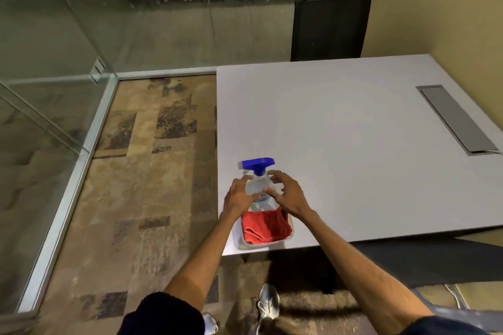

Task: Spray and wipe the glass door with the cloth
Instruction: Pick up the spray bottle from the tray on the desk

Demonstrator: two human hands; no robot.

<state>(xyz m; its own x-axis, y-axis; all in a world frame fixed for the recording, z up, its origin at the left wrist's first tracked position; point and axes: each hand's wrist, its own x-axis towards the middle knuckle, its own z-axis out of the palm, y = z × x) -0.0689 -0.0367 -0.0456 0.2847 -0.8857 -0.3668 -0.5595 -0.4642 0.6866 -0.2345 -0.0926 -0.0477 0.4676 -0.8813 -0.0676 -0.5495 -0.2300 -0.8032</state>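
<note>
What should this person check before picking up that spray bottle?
1. Spray bottle upright: ok.
2. Left hand gripping it: ok, fingers curl round its side.
3. Right hand gripping it: not ok, fingers spread beside it.
4. Blue nozzle aimed away from the person: ok, points left.
5. Red cloth within reach: ok, it lies in the clear tub just below the hands.
6. Liquid left in the bottle: cannot tell.
</note>
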